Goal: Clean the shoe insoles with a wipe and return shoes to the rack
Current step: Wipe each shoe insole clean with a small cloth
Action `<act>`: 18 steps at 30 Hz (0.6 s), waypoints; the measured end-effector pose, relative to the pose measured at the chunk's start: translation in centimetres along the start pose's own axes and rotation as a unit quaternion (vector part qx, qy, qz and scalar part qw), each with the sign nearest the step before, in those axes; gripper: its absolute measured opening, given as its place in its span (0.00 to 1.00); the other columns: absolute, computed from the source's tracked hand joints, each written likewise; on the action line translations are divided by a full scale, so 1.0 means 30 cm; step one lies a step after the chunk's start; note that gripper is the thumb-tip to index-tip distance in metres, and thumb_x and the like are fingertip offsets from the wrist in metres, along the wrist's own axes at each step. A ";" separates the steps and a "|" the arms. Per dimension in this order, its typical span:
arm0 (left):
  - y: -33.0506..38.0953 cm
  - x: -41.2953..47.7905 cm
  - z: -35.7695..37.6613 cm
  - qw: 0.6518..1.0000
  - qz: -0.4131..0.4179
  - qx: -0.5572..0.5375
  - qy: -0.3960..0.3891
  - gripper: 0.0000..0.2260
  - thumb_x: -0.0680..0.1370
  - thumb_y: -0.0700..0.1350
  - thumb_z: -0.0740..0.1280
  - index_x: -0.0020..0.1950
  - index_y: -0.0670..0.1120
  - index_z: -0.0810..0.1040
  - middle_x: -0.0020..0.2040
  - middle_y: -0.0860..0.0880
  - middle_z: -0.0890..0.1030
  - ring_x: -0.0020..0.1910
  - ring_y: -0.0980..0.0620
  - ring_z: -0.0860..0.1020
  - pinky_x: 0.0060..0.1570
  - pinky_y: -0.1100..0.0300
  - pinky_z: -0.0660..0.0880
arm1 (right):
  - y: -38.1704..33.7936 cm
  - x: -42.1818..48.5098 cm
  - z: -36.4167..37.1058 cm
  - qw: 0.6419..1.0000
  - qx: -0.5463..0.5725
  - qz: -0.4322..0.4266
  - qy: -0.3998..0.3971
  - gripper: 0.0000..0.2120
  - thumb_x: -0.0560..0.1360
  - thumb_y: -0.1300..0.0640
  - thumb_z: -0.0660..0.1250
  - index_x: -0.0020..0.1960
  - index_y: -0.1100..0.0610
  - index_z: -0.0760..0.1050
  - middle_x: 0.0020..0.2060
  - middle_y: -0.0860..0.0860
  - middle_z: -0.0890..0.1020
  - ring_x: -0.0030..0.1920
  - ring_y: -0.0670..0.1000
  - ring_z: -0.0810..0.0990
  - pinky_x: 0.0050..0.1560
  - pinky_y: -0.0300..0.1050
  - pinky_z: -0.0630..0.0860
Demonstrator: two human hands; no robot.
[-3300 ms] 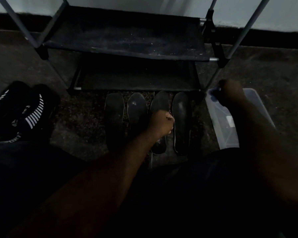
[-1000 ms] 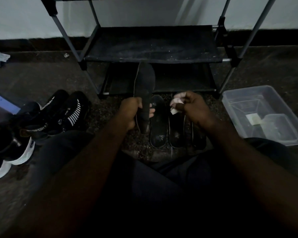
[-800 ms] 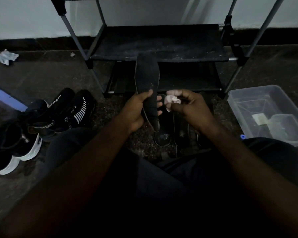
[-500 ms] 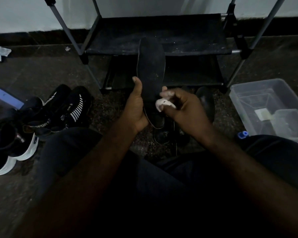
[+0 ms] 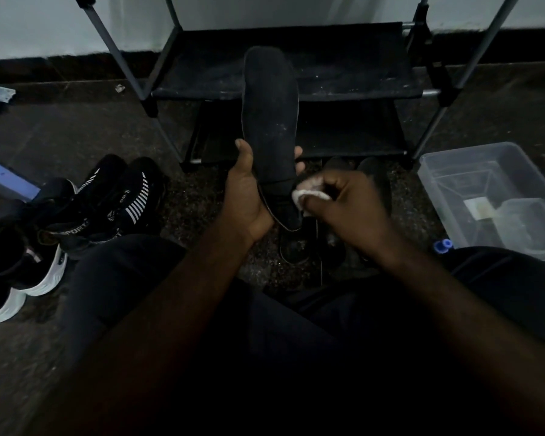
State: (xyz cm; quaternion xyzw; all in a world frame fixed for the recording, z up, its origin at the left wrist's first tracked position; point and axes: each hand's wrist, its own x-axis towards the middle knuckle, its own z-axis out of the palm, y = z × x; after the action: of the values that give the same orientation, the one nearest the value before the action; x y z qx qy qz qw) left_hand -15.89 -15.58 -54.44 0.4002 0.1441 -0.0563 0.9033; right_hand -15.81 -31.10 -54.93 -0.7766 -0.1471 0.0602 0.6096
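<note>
Dark insole: black insole held upright, its heel end cupped in the left hand, the toe end rising well above that grip in front of the rack.
Left grip: thumb along the near edge, fingers wrapped behind with their tips showing at the far edge; closed firmly around the lower third.
Right grip: right hand pinching a small white wipe between thumb and bunched fingers, the wipe touching the insole just below and beside the left fingertips.
Step in hand: judged to be wiping at the heel end; pale specks higher up look not yet wiped.
Remaining insoles: other insoles lie on the floor under and beyond the right hand, partly hidden; their number cannot be told.
Shoes: dark trainers stand on the floor well out from the left grip, not yet on the rack.
Tub: clear plastic tub sits out past the right hand.
Risk, flex: with only the heel gripped, hard pressure near the toe could bend the insole away or twist it out of the hand.
Risk, wipe: the wad is small; a slipping pinch could drop it on the gritty floor and soil it.
Risk, light: the dimness may leave dirt unnoticed.
</note>
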 end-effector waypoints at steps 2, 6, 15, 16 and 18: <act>-0.004 -0.006 0.002 1.000 0.009 -0.001 0.005 0.33 0.81 0.64 0.47 0.64 0.39 0.74 0.53 0.42 0.80 0.43 0.49 0.80 0.51 0.53 0.79 | 0.000 -0.023 0.045 0.999 -0.037 -0.012 -0.030 0.03 0.73 0.61 0.74 0.44 0.55 0.84 0.39 0.51 0.85 0.40 0.46 0.83 0.43 0.43 0.80; -0.003 -0.008 -0.003 1.000 0.017 -0.023 0.006 0.34 0.81 0.65 0.48 0.65 0.36 0.72 0.51 0.42 0.79 0.42 0.48 0.80 0.47 0.53 0.79 | -0.046 -0.022 0.065 0.995 0.045 0.001 -0.084 0.04 0.74 0.65 0.72 0.46 0.59 0.83 0.37 0.50 0.85 0.36 0.43 0.82 0.38 0.35 0.77; -0.006 -0.013 0.005 0.999 0.039 -0.022 -0.020 0.32 0.82 0.62 0.48 0.66 0.37 0.72 0.53 0.42 0.79 0.43 0.48 0.79 0.49 0.52 0.76 | -0.027 -0.024 0.030 0.997 0.026 0.057 -0.044 0.03 0.74 0.65 0.72 0.42 0.59 0.82 0.32 0.52 0.83 0.30 0.44 0.80 0.32 0.40 0.78; -0.011 -0.013 0.001 0.999 0.028 -0.018 -0.022 0.33 0.81 0.63 0.47 0.63 0.37 0.75 0.50 0.42 0.79 0.41 0.48 0.78 0.46 0.54 0.76 | -0.024 -0.033 0.051 0.997 0.021 0.051 -0.059 0.04 0.74 0.64 0.72 0.42 0.56 0.82 0.32 0.51 0.83 0.30 0.45 0.80 0.34 0.43 0.80; -0.021 -0.015 -0.007 1.000 0.005 -0.013 -0.025 0.34 0.80 0.65 0.45 0.57 0.38 0.77 0.46 0.43 0.79 0.39 0.47 0.77 0.42 0.55 0.76 | -0.033 -0.033 0.066 0.993 0.062 0.057 -0.085 0.03 0.75 0.64 0.72 0.44 0.58 0.82 0.32 0.51 0.83 0.31 0.45 0.80 0.34 0.42 0.79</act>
State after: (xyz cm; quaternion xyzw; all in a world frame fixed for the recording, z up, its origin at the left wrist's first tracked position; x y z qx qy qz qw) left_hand -16.51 -15.85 -54.88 0.3871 0.1204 -0.0599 0.9122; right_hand -17.45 -29.36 -54.57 -0.7361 -0.1502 0.1696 0.6378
